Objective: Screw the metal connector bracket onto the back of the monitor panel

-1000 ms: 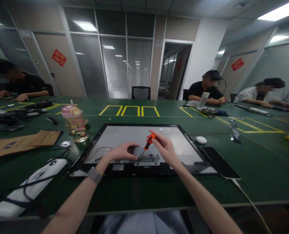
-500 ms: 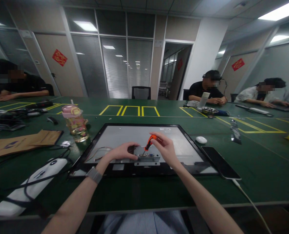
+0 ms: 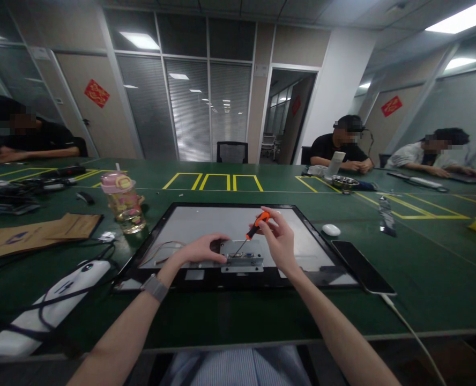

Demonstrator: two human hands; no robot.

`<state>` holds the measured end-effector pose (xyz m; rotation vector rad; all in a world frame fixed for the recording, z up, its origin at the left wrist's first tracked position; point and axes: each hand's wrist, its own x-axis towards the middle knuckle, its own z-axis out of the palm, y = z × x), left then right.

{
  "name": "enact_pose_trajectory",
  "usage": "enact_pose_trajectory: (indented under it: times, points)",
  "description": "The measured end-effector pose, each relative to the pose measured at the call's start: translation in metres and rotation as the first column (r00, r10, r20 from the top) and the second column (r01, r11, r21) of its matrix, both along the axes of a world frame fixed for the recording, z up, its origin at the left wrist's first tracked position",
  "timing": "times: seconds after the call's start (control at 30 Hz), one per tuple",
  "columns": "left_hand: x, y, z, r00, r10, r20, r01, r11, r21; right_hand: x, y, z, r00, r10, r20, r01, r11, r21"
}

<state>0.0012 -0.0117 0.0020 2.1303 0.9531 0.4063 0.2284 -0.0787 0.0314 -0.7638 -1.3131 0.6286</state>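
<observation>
A screwdriver (image 3: 253, 231) with an orange and black handle is held by its handle end in my right hand (image 3: 280, 238), the fingers closed round it. Its thin shaft slants down to the left, the tip at the connectors on a silver metal bracket (image 3: 244, 269). My left hand (image 3: 203, 250) grips that bracket's left edge between thumb and fingers. Under both lies a flat display panel (image 3: 190, 220) with a grey-white back and black frame. What the tip touches is too small to tell.
Left stand a pink-lidded bottle (image 3: 123, 206), a paper bag (image 3: 41, 234) and a white power strip (image 3: 53, 305) with black cables. Right lie a white earbud case (image 3: 331, 230) and a phone (image 3: 362, 267) on a cable. Other people sit across the green table (image 3: 230, 316).
My right hand has shifted slightly up and right, and the screwdriver now leans further over to the right. My left hand stays at the bracket.
</observation>
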Motion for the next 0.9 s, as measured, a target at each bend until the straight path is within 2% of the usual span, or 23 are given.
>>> enact_pose_trajectory:
  times: [0.07, 0.17, 0.27, 0.47, 0.9]
  points:
    - [-0.0004, -0.0004, 0.0009, 1.000, 0.004, -0.011, -0.004, 1.000, 0.000, 0.0040, 0.0003, 0.0000, 0.992, -0.126, 0.015, 0.125, 0.990, 0.068]
    - [-0.0003, -0.0014, 0.0020, 1.000, 0.011, -0.011, -0.011, 1.000, -0.005, 0.0089, -0.0002, 0.0011, 0.935, -0.340, 0.101, 0.316, 0.927, 0.201]
    - [-0.0001, -0.0016, 0.0020, 1.000, 0.010, 0.002, -0.010, 1.000, -0.010, 0.0105, -0.0011, 0.0026, 0.864, -0.466, 0.192, 0.399, 0.865, 0.304]
    - [-0.0006, -0.0005, 0.0009, 1.000, 0.010, -0.015, -0.011, 1.000, -0.012, 0.0090, -0.0009, 0.0022, 0.830, -0.488, 0.270, 0.389, 0.853, 0.347]
    - [-0.0002, -0.0002, 0.0005, 1.000, 0.004, -0.006, -0.003, 1.000, 0.013, 0.0052, -0.0020, 0.0038, 0.807, -0.509, 0.299, 0.361, 0.826, 0.433]
